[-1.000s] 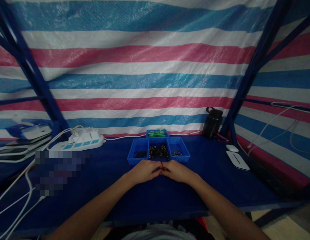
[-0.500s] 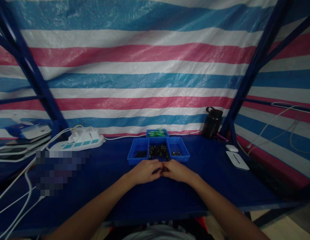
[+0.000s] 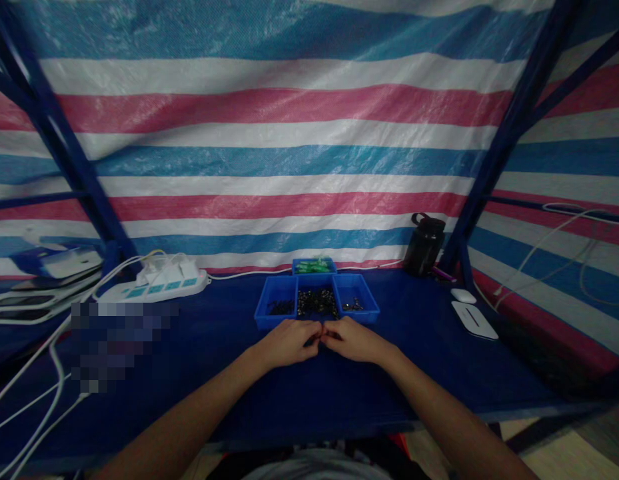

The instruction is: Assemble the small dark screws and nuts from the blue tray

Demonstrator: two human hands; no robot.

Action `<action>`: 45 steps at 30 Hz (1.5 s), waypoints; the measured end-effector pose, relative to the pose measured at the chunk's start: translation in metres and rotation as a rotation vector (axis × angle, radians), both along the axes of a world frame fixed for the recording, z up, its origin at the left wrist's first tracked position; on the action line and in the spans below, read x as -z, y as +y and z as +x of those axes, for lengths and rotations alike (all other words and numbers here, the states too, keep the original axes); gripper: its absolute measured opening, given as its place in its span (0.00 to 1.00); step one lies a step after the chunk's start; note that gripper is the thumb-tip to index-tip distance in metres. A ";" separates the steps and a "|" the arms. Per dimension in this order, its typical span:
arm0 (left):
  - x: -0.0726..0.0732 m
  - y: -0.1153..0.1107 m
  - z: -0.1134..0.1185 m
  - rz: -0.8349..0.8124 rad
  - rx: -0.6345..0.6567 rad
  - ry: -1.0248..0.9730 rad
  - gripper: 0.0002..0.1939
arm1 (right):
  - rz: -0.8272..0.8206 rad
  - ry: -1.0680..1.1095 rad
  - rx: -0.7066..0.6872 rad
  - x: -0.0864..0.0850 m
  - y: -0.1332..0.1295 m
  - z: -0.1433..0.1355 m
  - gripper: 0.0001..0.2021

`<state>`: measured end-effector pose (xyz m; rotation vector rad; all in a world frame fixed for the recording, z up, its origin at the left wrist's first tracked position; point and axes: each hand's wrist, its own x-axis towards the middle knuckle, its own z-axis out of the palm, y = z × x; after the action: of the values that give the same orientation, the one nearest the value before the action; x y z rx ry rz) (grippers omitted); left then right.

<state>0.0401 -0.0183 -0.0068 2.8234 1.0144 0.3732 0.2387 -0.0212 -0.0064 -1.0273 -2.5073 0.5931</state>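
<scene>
My left hand and my right hand meet fingertip to fingertip above the table, just in front of the blue bins. Both are closed in a pinch; whatever lies between the fingers is too small to make out. Right behind them, the middle blue bin holds a heap of small dark, shiny parts. Thin black pieces lie in the left blue bin. A few small metallic parts sit in the right blue bin.
Behind these, another blue bin holds green packets. A white power strip with cables stands at left. The dark blue table carries a black bottle at back right and a white flat box at right.
My hands have moved very slightly apart, with the fingertips now in a tighter pinch. The bins and other things have stayed where they were.
</scene>
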 end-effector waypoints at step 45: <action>-0.001 0.001 -0.001 -0.068 0.006 -0.046 0.04 | 0.003 -0.071 0.029 0.006 0.004 0.002 0.03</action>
<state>0.0394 -0.0177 -0.0061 2.7441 0.9900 0.3927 0.2404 -0.0174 -0.0127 -1.1007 -2.5490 0.5535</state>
